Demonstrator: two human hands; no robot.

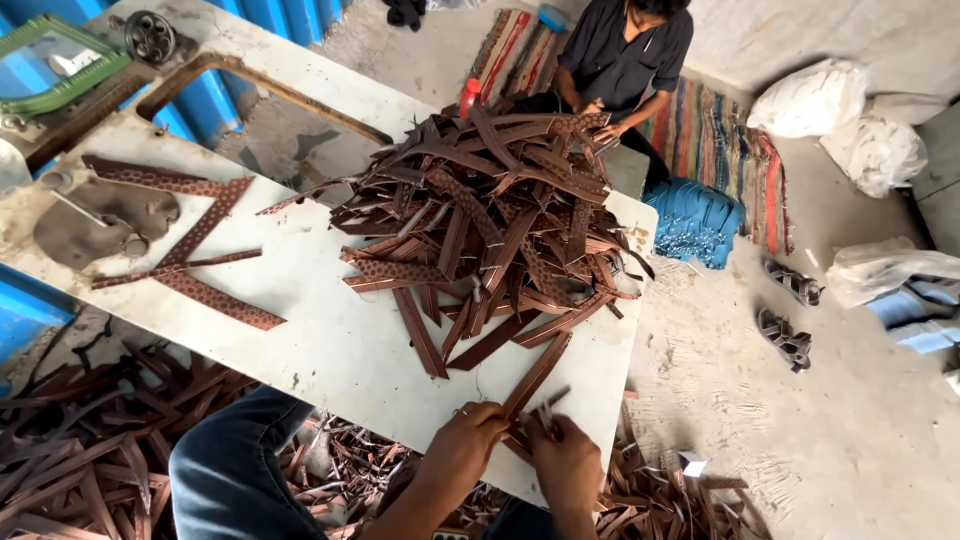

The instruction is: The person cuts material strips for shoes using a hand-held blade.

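Both hands meet at the near edge of the table, and between them they pinch one end of a long brown strap [535, 378]. The left hand [470, 440] is closed on the strap's end from the left, fingers curled over it; the right hand [565, 460] is closed too, gripping the same end just beside the left, with what looks like a small tool or a second strap piece poking up between the fingers, too small to tell which. The strap runs away from the hands, up and slightly right, until its far end touches the heap.

To do this well, I'd judge the grip should stay right at the strap's end, with the two hands kept close so the leather doesn't twist, and the strap drawn clear of the pile before it is worked.

Beyond the hands lies the big pile of brown straps [490, 220], loosely tangled; it is the main thing in the way, since pulling one strap could drag its neighbours off the white table [330, 340]. Farther left of the hands, a few patterned straps [190, 250] lie apart in a zigzag beside a metal machine base [100, 220]. Below and around the hands, offcuts [90, 450] litter the floor. Past the pile, another person [620, 60] sits on a striped mat, with a stack of blue pieces [695, 220] near them and a pair of sandals [790, 310] off to the right.
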